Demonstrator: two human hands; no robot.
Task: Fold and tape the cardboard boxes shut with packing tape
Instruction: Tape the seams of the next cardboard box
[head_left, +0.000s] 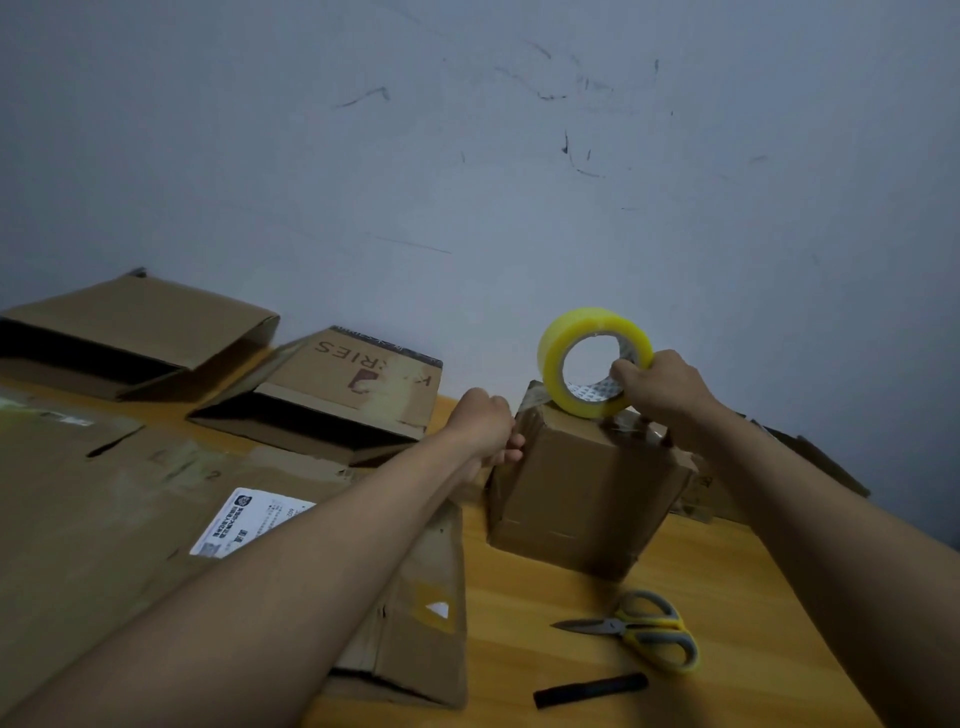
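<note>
A small brown cardboard box (576, 499) stands upright on the wooden table (727, 597). On its top edge stands a yellow roll of packing tape (558, 358). My right hand (670, 395) grips the roll, fingers hooked through its core. My left hand (485, 428) holds the box's upper left corner, fingers curled against its side. The far side of the box is hidden.
Grey and yellow scissors (644, 631) lie on the table in front of the box, a black strip (589, 690) nearer still. A flattened box with a white label (244, 522) lies under my left arm. Two open boxes (343, 400) sit by the wall at left.
</note>
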